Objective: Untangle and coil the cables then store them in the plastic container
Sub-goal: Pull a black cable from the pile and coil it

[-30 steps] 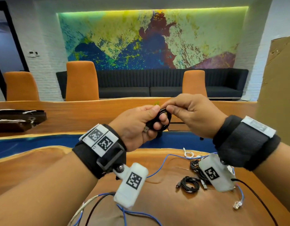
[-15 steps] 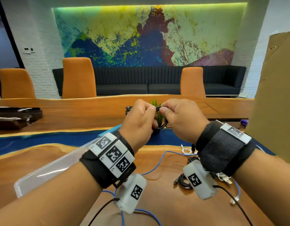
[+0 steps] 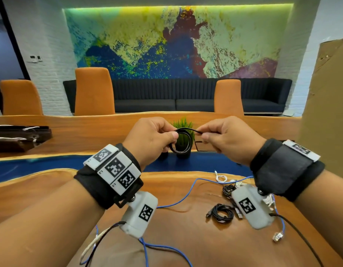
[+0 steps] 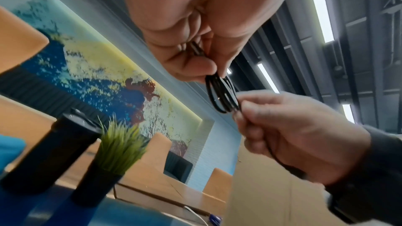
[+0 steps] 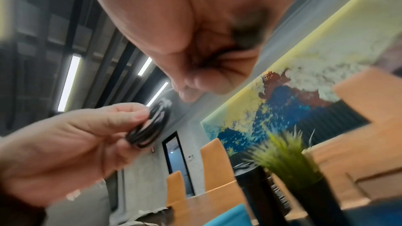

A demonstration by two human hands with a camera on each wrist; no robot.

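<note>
Currently held aloft over the counter (image 3: 186, 247): one black cable (image 3: 183, 140), wound into a small coil of several loops. Left hand (image 3: 149, 139) pinches the coil's left side between thumb and curled fingers (image 4: 191, 68); right hand (image 3: 228, 139) pinches the free strand at the coil's top, fingers (image 4: 256, 107) curled tight around it. Coil hangs between the two hands, clear of the counter, in front of a small potted plant (image 3: 183, 130). On the counter below: a second black coiled cable (image 3: 221, 211), a blue cable (image 3: 186, 199) with a clear plug, a white cable (image 3: 220, 178), all loose near the right wrist. Left wrist view alone shows the strand running on through the right palm toward the wrist, plus a dark cylinder (image 4: 50, 154) beside the plant. Right wrist view, blurred, shows the left thumb (image 5: 132, 112) pressed flat on the stacked loops.
</note>
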